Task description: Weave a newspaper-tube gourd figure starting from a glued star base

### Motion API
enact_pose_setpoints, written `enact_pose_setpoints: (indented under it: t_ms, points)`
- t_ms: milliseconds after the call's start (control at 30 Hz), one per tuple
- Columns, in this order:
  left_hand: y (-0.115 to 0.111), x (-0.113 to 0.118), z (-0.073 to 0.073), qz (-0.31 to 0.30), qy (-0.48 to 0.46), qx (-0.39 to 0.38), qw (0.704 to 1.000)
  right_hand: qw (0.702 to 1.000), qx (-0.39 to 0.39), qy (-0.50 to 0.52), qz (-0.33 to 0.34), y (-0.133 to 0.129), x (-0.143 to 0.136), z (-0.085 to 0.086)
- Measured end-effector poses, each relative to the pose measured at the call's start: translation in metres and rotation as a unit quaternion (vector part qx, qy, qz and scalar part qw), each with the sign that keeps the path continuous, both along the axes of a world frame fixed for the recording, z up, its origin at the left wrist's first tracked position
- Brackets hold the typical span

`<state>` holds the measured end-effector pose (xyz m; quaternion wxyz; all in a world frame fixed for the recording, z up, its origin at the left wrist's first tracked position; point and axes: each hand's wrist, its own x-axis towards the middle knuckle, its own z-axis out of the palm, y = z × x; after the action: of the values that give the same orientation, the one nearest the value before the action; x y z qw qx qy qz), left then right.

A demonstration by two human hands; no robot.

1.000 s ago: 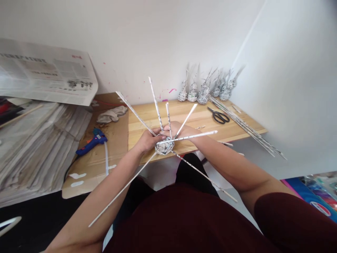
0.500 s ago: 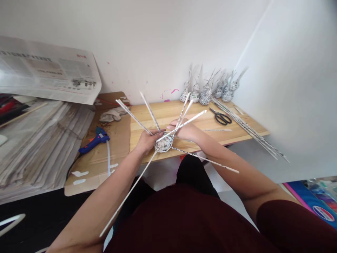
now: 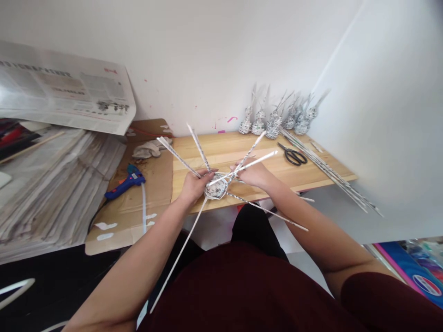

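Head view: the left hand [image 3: 198, 183] is clamped, thumb above and fingers beneath, on the left rim of a woven paper base [image 3: 216, 190], which sits over the counter's [image 3: 224, 145] front edge. The right hand [image 3: 254, 174] is at the base's right side; crossing spokes hide part of its fingers, so its grip cannot be told. Compared with a second ago, when the two hands met at the far rim, the right hand now stands apart, and the right-hand spokes [image 3: 263, 158] have drawn together into a cross. This suggests that the left hand steadies the base while the right works a strand among the spokes. Farther out lie scissors [image 3: 288, 152] and paper rods [image 3: 321, 161]; small woven figures [image 3: 273, 127] stand along the wall. At left, a glue gun [image 3: 125, 184] rests on cardboard [image 3: 159, 184].
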<state>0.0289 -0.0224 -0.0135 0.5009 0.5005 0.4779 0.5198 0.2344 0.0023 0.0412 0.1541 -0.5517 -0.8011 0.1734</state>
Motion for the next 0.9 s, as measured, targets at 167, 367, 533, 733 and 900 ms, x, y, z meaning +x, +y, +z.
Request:
enact_pose_setpoints:
  t_ms: [167,367,533,733,900]
  points:
    - [0.0,-0.002,-0.001,0.005,-0.01,-0.006,1.0,0.995,0.077,0.069,-0.004,-0.01,0.004,-0.001]
    - [0.002,-0.002,-0.004,0.011,-0.038,-0.015,0.999,0.991,0.13,-0.015,-0.003,-0.029,0.005,0.004]
    - [0.002,-0.001,-0.006,0.009,-0.076,-0.032,0.997,0.994,0.1,-0.032,0.027,-0.033,0.009,-0.004]
    - [0.002,0.003,-0.007,0.001,-0.093,-0.033,0.995,0.999,-0.012,0.028,0.028,-0.033,0.01,-0.007]
    - [0.0,0.011,-0.009,-0.01,-0.109,-0.04,0.993,0.986,-0.07,0.144,0.05,-0.033,0.004,-0.007]
